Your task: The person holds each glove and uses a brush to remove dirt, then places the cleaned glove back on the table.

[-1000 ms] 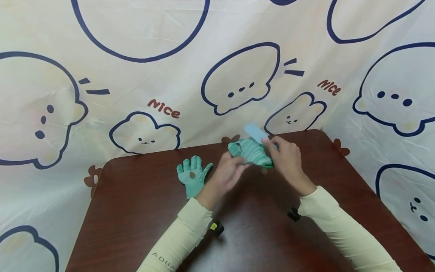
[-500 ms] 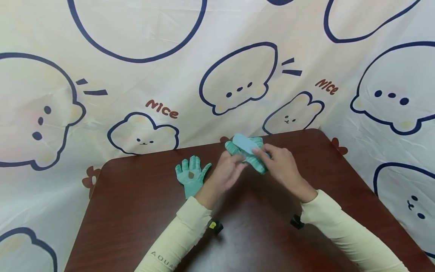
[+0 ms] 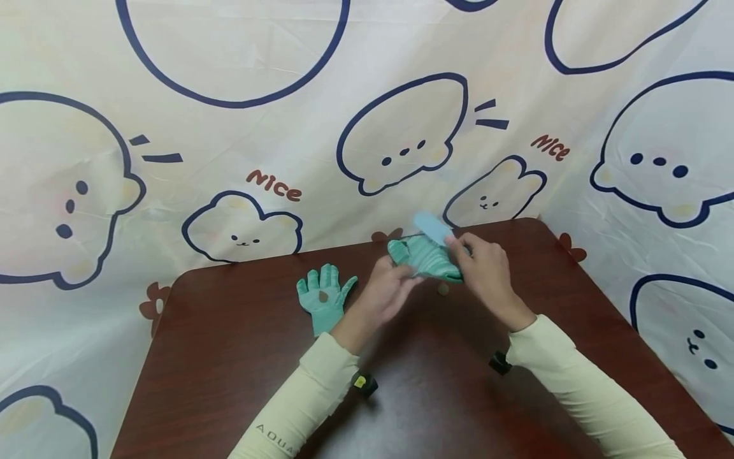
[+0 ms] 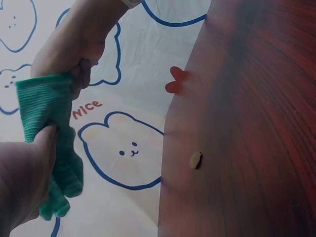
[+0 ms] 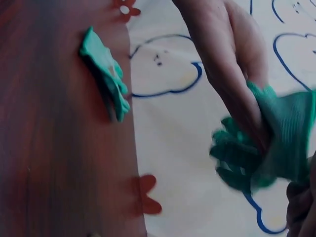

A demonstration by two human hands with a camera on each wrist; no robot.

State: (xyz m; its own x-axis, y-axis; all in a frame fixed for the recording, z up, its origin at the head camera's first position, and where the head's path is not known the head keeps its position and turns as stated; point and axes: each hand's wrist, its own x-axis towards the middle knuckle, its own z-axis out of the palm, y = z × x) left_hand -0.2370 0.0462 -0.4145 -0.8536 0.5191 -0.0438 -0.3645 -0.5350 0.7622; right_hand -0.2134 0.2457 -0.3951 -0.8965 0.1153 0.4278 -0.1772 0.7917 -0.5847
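Observation:
My left hand (image 3: 387,290) pinches a green knit glove (image 3: 427,258) over the far part of the table, its thumb across the ribbed fabric in the left wrist view. My right hand (image 3: 484,271) holds a flat, light-blue, round-ended oblong tool (image 3: 431,227) between thumb and fingers. That tool overlaps the far side of the glove in the head view; its underside is hidden. In the right wrist view the glove's cuff (image 5: 294,131) hangs at the right edge, its fingers pointing left.
A second green glove (image 3: 327,303) lies palm up on the brown table (image 3: 241,357), a brown spot on its palm. Below the held glove lies a small brown oval piece (image 3: 443,289). A cartoon-printed cloth (image 3: 321,127) rises along the table's back edge.
The right hand has drawn the light-blue tool down-left across the glove, then back up-right. The held glove tilted with it and returned. My left hand keeps nearly the same place.

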